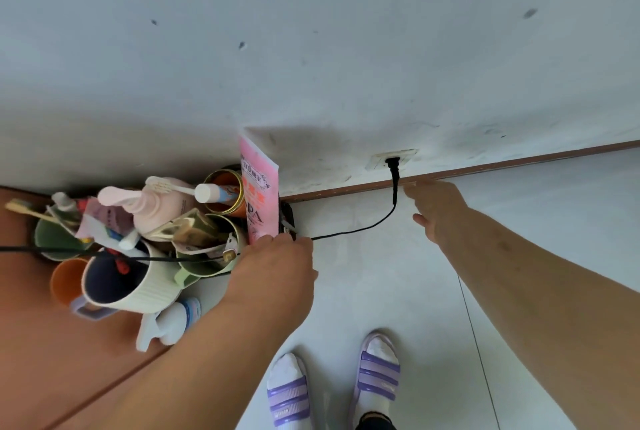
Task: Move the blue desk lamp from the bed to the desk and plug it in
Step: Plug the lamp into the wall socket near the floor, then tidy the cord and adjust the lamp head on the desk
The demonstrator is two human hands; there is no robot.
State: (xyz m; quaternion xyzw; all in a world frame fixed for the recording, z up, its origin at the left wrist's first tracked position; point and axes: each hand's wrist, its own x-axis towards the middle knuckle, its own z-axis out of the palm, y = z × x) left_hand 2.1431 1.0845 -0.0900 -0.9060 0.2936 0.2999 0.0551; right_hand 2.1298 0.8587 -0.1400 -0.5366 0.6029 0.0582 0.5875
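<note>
Lamp cord is all you can see of the lamp; the lamp itself is out of view. Your left hand pinches that black cord at the desk edge, beside the pink tube and crowded cups. Your right hand hangs loosely open, empty, just beside the plug, which sits in the wall socket above the baseboard.

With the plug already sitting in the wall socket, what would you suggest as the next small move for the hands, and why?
Probably let go of the cord and draw both hands back. The black plug looks seated in the wall socket, the right hand is open beside it, not gripping, and the left hand holds the cord by the desk edge. The lamp itself is out of view.
</note>
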